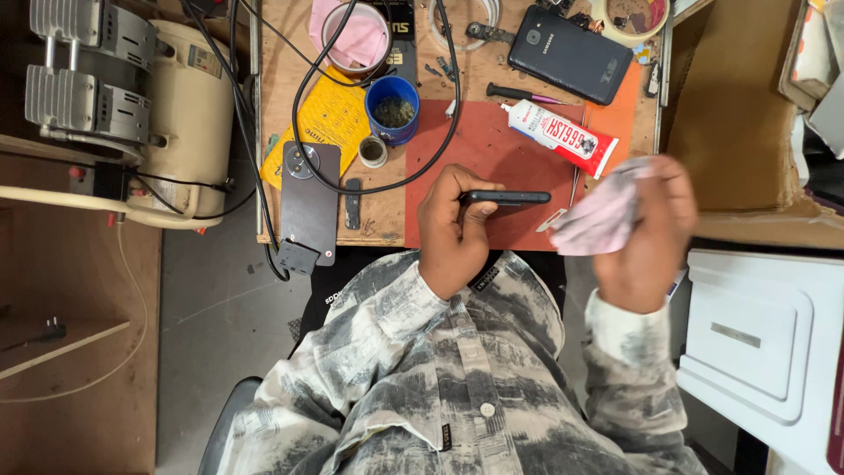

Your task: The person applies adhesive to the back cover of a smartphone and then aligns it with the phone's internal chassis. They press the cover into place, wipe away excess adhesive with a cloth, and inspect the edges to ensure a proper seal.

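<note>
Patterned shirt [457, 387]; left hand [453, 230] grips phone [505, 198], right hand [651, 233] cloth [598, 220].

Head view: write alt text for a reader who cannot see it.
Seen from above, a person's left hand holds a dark phone edge-on over a red mat while the right hand holds a pink cloth. A glue tube and another phone lie on the cluttered wooden bench.

Black phone [505, 198] edge-on in the left hand [453, 233], pale pink cloth [598, 220] in the right hand [655, 233]. Red-brown mat [479, 145], blue cup [392, 107], yellow card [330, 119], white tube [563, 136] with red print. Grey-white blotchy shirt [457, 378].
</note>
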